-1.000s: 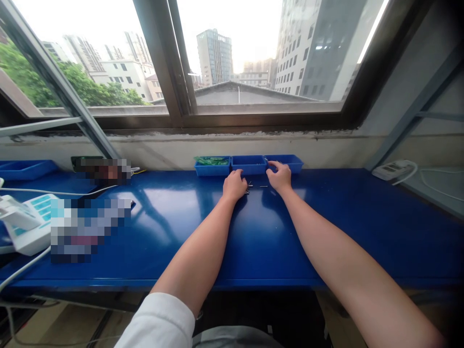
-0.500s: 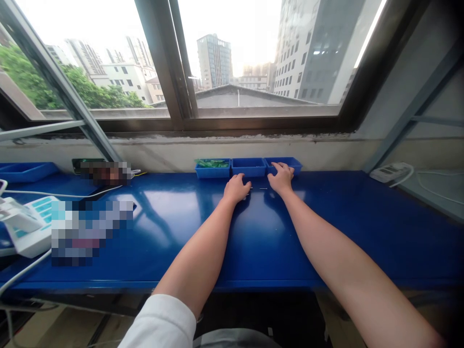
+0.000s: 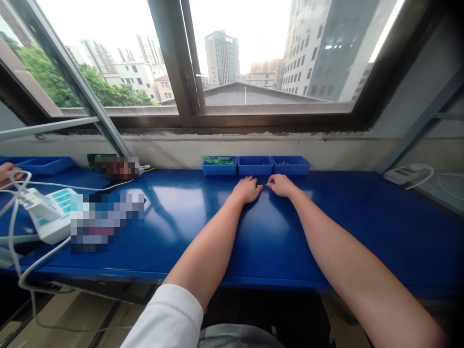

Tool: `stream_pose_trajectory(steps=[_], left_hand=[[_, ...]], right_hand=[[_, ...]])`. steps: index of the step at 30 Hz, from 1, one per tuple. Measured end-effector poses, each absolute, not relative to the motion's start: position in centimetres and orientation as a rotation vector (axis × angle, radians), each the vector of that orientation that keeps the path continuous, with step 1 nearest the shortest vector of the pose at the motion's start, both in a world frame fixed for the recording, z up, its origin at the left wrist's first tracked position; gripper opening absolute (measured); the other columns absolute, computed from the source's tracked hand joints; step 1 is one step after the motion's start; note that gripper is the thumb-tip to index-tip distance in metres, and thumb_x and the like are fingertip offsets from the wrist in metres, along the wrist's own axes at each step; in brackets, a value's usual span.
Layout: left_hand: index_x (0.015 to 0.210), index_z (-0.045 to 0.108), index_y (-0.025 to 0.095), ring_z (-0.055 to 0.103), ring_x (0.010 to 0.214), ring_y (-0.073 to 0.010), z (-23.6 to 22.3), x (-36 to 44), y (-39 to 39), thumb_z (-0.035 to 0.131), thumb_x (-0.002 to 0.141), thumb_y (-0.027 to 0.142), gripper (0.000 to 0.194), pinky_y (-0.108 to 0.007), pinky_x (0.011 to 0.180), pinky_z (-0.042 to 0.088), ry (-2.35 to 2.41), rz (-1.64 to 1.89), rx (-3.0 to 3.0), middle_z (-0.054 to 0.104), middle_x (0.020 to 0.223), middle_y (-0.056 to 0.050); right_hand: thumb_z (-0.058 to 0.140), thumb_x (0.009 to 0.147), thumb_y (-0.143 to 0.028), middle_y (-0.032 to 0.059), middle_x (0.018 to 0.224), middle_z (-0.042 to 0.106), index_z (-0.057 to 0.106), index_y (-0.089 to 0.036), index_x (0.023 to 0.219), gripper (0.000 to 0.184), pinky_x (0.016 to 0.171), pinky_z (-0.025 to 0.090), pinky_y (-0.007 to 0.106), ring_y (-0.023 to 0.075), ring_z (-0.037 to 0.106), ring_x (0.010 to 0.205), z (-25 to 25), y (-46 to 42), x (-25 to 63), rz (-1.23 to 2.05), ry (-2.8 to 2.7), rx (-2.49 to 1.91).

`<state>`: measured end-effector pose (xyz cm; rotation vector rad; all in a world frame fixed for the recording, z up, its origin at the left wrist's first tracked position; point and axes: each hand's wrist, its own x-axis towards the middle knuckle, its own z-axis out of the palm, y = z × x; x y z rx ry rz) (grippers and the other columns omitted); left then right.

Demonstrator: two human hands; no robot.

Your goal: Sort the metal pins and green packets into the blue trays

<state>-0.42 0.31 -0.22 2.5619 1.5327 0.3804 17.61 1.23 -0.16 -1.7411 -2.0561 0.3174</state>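
My left hand (image 3: pixel 248 190) lies palm down on the blue table, fingers spread. Close by its fingertips a small bright metal piece (image 3: pixel 258 184) shows on the surface. To its right, the fingertips of my right hand (image 3: pixel 282 185) are pinched together on a small thin metal piece (image 3: pixel 267 184), too small to name more exactly. Just behind both hands three blue bins stand in a row. Green pieces fill the left bin (image 3: pixel 219 170). The middle bin (image 3: pixel 254 170) shows a few tiny bits, and several small metal pieces lie in the right bin (image 3: pixel 292 170).
A white power strip (image 3: pixel 58 212) with plugs and cables sits at the left, beside a blurred-out item (image 3: pixel 108 224). Another person's hand (image 3: pixel 7 174) is at the far left near more blue bins (image 3: pixel 50 166). A white device (image 3: pixel 404 174) rests at the right.
My right hand has come down from the right bin to the table, and its fingers have closed into a pinch. My left hand has flattened. Another person's hand has appeared at the left.
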Motion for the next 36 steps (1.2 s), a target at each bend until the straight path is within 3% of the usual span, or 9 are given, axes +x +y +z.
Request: stream_pose_trajectory(steps=[8, 10, 18, 22, 27, 36], left_hand=[[0.116, 0.056, 0.012, 0.052, 0.114, -0.0264, 0.1, 0.5, 0.2, 0.035, 0.09, 0.037, 0.042, -0.035, 0.096, 0.039, 1.608, 0.547, 2.515, 0.056, 0.123, -0.016], [0.113, 0.057, 0.012, 0.053, 0.111, -0.0258, 0.1, 0.8, 0.3, 0.036, 0.09, 0.034, 0.038, -0.035, 0.094, 0.04, 1.622, 0.584, 2.483, 0.057, 0.12, -0.016], [0.115, 0.057, 0.012, 0.054, 0.11, -0.0249, 0.3, 1.2, 0.3, 0.041, 0.087, 0.034, 0.039, -0.032, 0.093, 0.041, 1.632, 0.771, 2.42, 0.058, 0.12, -0.015], [0.111, 0.061, 0.016, 0.056, 0.106, -0.0215, 0.7, 0.8, 0.0, 0.044, 0.087, 0.033, 0.034, -0.029, 0.092, 0.042, 1.547, 0.914, 2.467, 0.061, 0.115, -0.011], [0.097, 0.067, 0.02, 0.058, 0.097, -0.0191, 1.2, 0.5, -0.2, 0.04, 0.09, 0.031, 0.03, -0.03, 0.091, 0.042, 1.469, 0.897, 2.522, 0.065, 0.102, -0.007], [0.104, 0.065, 0.019, 0.058, 0.092, -0.0191, 1.3, 0.4, -0.4, 0.039, 0.092, 0.035, 0.033, -0.028, 0.083, 0.043, 1.511, 0.952, 2.549, 0.065, 0.1, -0.008]], right_hand=[[0.044, 0.085, -0.015, 0.0109, 0.099, 0.066, 0.061, -0.018, 0.099, 0.022, 0.078, 0.044, 0.03, 0.0206, 0.06, 0.09, -0.9, 1.8, 16.3, 0.181, -1.922, -1.526], [0.044, 0.084, -0.014, 0.0104, 0.1, 0.066, 0.062, -0.017, 0.095, 0.022, 0.081, 0.044, 0.03, 0.0198, 0.06, 0.092, -1.0, 1.9, 16.0, 0.181, -1.905, -1.475], [0.056, 0.076, -0.024, 0.0022, 0.072, 0.064, 0.06, -0.019, 0.078, 0.007, 0.067, 0.046, 0.028, 0.0154, 0.059, 0.067, -0.5, 1.2, 15.9, 0.241, -1.743, -1.393], [0.057, 0.073, -0.03, 0.0015, 0.071, 0.064, 0.059, -0.019, 0.072, 0.011, 0.067, 0.047, 0.027, 0.0143, 0.058, 0.066, 0.2, 0.9, 15.7, 0.314, -1.661, -1.27], [0.062, 0.067, -0.031, 0.0031, 0.072, 0.065, 0.061, -0.017, 0.074, 0.015, 0.07, 0.05, 0.029, 0.0164, 0.062, 0.07, 0.3, 1.1, 15.6, 0.641, -1.567, -1.092], [0.072, 0.06, -0.036, 0.0044, 0.07, 0.068, 0.068, -0.015, 0.076, 0.027, 0.067, 0.049, 0.03, 0.0148, 0.06, 0.063, 0.4, 1.0, 15.5, 0.819, -1.419, -1.036]])
